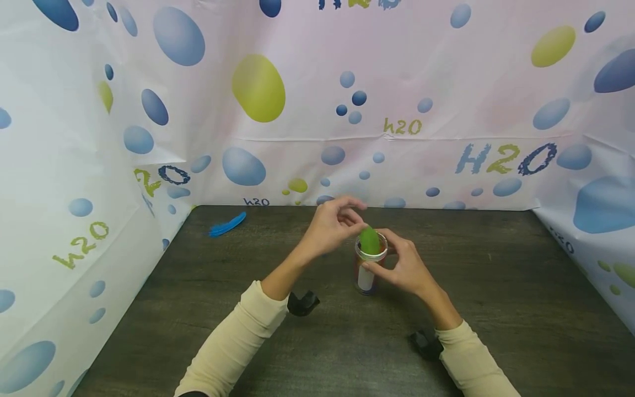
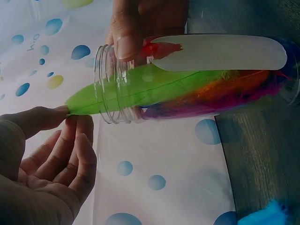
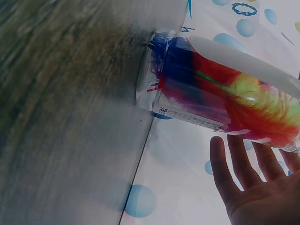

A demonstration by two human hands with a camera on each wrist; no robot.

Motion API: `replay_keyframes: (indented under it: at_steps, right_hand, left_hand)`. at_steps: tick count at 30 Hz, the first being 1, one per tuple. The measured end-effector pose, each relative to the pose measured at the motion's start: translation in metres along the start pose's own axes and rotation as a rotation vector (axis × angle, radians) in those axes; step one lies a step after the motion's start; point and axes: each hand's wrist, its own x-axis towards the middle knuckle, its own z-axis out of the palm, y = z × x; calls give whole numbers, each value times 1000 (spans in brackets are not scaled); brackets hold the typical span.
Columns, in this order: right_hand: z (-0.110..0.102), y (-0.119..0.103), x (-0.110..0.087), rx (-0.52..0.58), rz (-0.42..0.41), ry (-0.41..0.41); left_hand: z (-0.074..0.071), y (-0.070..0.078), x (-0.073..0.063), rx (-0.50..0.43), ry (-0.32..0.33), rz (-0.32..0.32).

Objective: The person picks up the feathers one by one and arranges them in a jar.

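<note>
A clear jar (image 1: 366,275) with a white label stands upright on the table, its mouth uncovered. Red, orange, purple and dark blue feathers (image 2: 211,96) fill its inside. My right hand (image 1: 407,267) grips the jar near its rim, thumb at the front; in the right wrist view some of its fingers (image 3: 236,161) spread along the jar's side. Over the mouth, my left hand (image 1: 333,226) pinches the tip of a green feather (image 2: 136,89) between thumb and forefinger. Most of that feather is inside the jar, while its tip sticks out above the rim.
A bright blue feather (image 1: 227,225) lies on the dark wooden table (image 1: 496,275), at the back left. Behind and at both sides hangs a white sheet (image 1: 307,110) with blue and green spots. Black wrist-worn devices (image 1: 302,304) sit at both cuffs.
</note>
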Motion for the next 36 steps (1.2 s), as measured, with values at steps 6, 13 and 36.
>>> replay_keyframes:
  at_steps: [6, 13, 36]
  right_hand:
    - [1, 1, 0, 5, -8, 3]
    - [2, 1, 0, 13, -9, -3]
    - [1, 1, -2, -10, -19, -1]
  left_hand:
    - [2, -1, 0, 59, -10, -1]
    - [4, -3, -1, 111, -11, 19]
    - [-32, -42, -18, 8, 196, -27]
